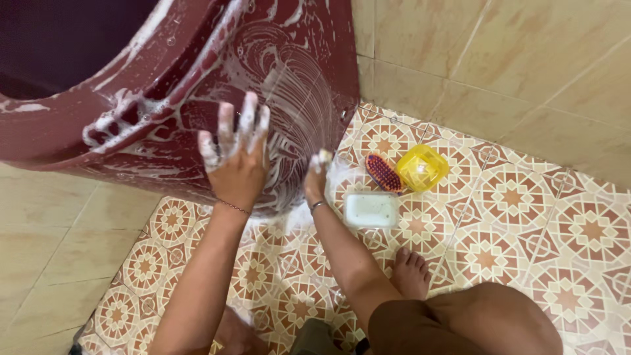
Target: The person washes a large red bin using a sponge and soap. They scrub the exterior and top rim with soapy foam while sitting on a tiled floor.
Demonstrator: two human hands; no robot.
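1. Across the patterned floor of orange-and-cream ceramic tiles (526, 217), bounded by plain beige wall tiles (513, 59), a person squats and washes a big tub, seen from above.
2. Filling the upper left, the large dark red plastic tub (164, 72) lies tipped on its side against the floor, its outer wall streaked with white soap foam.
3. At the bottom right, the person's bent knee in brown cloth (473, 322) and a bare foot (411, 273) rest on the tiles.
4. Against the tub's soapy wall, the left hand (235, 158) presses flat with fingers spread apart, gripping nothing; foam coats the fingertips and a thin bracelet circles the wrist.
5. Lower on the tub, just right of the left hand, the right hand (317, 181) touches the tub near its bottom edge, lathered in foam; whether it clasps anything cannot be told. A band sits on that wrist.
6. Beside the right hand, a pale rectangular soap box (371, 210) sits on the floor.
7. Just beyond it, a small yellow plastic container (422, 167) stands touching an oval scrubbing brush with red-brown bristles (383, 173).
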